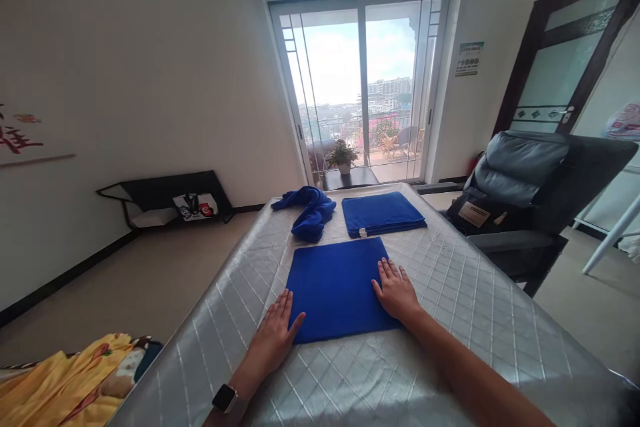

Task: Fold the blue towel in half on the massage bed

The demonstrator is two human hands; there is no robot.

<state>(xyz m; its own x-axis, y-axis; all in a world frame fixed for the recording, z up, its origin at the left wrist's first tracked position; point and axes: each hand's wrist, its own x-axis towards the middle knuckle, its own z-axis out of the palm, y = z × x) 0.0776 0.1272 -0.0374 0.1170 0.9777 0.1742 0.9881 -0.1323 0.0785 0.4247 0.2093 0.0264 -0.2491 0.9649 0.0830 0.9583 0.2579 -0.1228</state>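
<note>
A blue towel (340,297) lies spread flat on the silver quilted table cover (430,373). My left hand (274,332) rests flat at the towel's left edge, fingers stretched out and thumb over the cloth. On the opposite edge lies my right hand (395,288), palm down with its fingers extended. Neither hand grips anything. Beyond the towel, to the right, is a neat stack of folded blue towels (383,211) with a small white tag at its near edge. A crumpled blue towel (311,213) lies to the left of that stack.
A black leather armchair (525,173) stands to the right of the table. Yellow patterned fabric (75,387) is at the lower left. Behind the table, a potted plant (343,159) sits before the sliding glass door (361,80). A low black rack (170,197) stands by the left wall.
</note>
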